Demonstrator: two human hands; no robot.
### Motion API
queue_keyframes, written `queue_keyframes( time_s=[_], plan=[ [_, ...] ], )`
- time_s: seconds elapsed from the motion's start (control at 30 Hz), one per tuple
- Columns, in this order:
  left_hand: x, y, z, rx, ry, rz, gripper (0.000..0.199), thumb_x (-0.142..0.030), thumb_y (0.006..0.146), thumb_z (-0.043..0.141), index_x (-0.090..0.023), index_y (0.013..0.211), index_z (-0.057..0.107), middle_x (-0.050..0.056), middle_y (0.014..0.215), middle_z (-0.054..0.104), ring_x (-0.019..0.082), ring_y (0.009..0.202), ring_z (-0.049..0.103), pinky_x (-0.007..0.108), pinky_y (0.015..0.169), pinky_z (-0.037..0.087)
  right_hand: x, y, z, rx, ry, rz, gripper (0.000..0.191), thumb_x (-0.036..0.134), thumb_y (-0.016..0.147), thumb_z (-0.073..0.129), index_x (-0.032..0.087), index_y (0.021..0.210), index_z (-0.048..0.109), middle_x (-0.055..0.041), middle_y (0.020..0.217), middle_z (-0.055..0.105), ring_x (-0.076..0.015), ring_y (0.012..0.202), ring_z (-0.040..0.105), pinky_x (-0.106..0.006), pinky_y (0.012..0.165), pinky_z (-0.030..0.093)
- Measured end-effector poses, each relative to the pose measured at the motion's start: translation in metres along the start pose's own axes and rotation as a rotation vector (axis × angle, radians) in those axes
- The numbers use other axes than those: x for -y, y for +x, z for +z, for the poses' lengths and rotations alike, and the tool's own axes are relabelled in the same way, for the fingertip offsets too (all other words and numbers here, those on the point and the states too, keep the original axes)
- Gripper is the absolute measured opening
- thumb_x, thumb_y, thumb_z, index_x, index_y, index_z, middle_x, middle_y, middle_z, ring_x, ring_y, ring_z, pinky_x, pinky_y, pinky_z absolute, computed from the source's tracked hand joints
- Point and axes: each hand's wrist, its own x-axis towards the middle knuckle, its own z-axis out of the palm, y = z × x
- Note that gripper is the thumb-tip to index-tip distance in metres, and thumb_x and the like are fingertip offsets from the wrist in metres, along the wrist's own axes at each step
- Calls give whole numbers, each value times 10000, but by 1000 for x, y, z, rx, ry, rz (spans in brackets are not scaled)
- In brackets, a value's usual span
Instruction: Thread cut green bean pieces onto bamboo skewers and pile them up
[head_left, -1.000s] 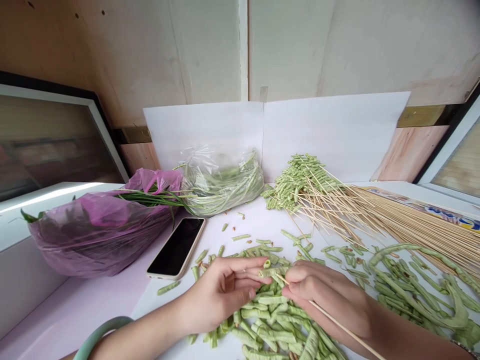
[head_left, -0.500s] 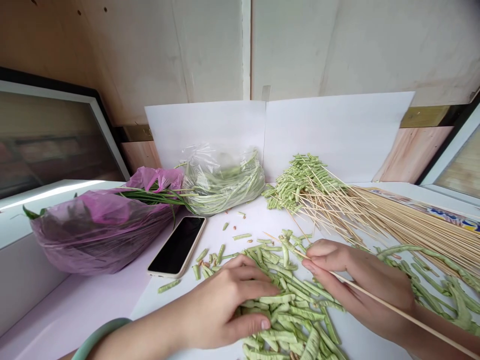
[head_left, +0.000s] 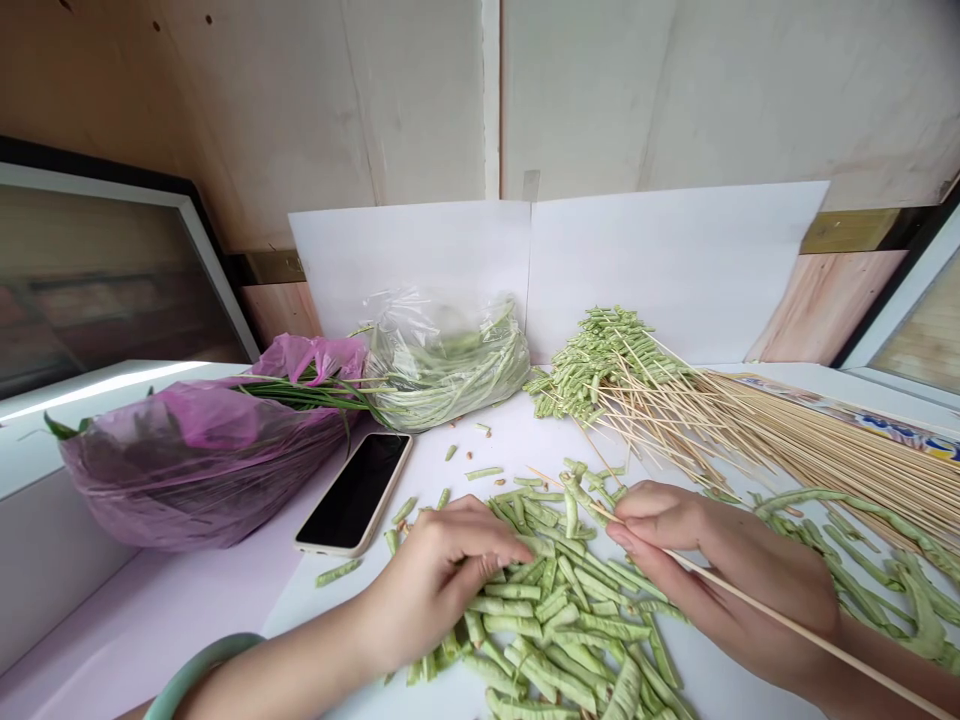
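- The white surface (head_left: 337,640) runs from near to far, with a white card backdrop (head_left: 675,270) standing along its far edge.
- A purple plastic bag (head_left: 195,465) of leafy greens lies at far left, and green stalks (head_left: 307,397) stick out of it to the right.
- A clear plastic bag (head_left: 450,365) of uncut long beans sits at far centre, so some beans remain whole.
- A stack of skewered beans (head_left: 600,365) lies at far right, already threaded, beside a bundle of bare bamboo skewers (head_left: 817,440).
- A heap of cut beans (head_left: 555,630) lies near centre, between both hands, with long beans (head_left: 862,570) at near right.
- A phone (head_left: 354,493) lies face up left of the heap.
- The left hand (head_left: 442,585), wearing a jade bangle (head_left: 202,670), curls against the heap; whether it grips a piece is unclear.
- The right hand (head_left: 697,560) pinches 1 bamboo skewer (head_left: 795,630), its tip at the heap's far end.
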Motion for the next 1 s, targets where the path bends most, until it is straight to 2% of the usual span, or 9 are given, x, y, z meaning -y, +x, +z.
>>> queue_keyframes(
  time_s=[0.1,0.2,0.37,0.7,0.87,1.0],
  plan=[
    [9,1,3,-191,-211,-182,248,-294,865,583,-206,1066,697,81,971,708,211,899,624,303,814,473,3,-3,-2,-12,21,52,198,51,889,513,245,915,484,-23,804,622,-158,600,606,-271,544,492],
    [12,5,5,-270,-401,-299,322,-325,775,692,-162,1051,656,50,851,665,170,785,596,264,730,474,5,-3,-5,8,87,88,191,52,892,508,239,921,481,-18,811,624,-141,620,616,-243,572,502],
    [10,8,4,-308,-475,-340,289,-339,696,763,-125,865,667,38,783,644,142,726,568,238,683,457,5,-1,-4,95,250,43,247,8,873,485,238,964,467,-20,786,612,-142,621,592,-243,566,494],
    [11,8,3,-321,-476,-286,245,-328,707,758,-138,841,680,44,818,671,155,768,602,245,710,477,6,-4,-1,188,268,0,258,-11,888,467,227,978,425,-14,766,536,-137,626,504,-240,575,455],
    [10,7,3,-324,-507,-319,258,-316,676,788,-134,846,722,48,839,702,145,777,611,235,727,479,9,0,1,162,225,-78,288,-51,871,458,211,984,412,-6,717,469,-142,602,425,-262,542,394],
    [8,7,5,-288,-671,-404,271,-309,642,821,-141,841,751,41,799,732,119,727,627,212,710,488,8,-2,7,138,220,-135,284,-67,867,450,192,983,436,-12,705,460,-148,619,389,-285,558,375]
  ],
)
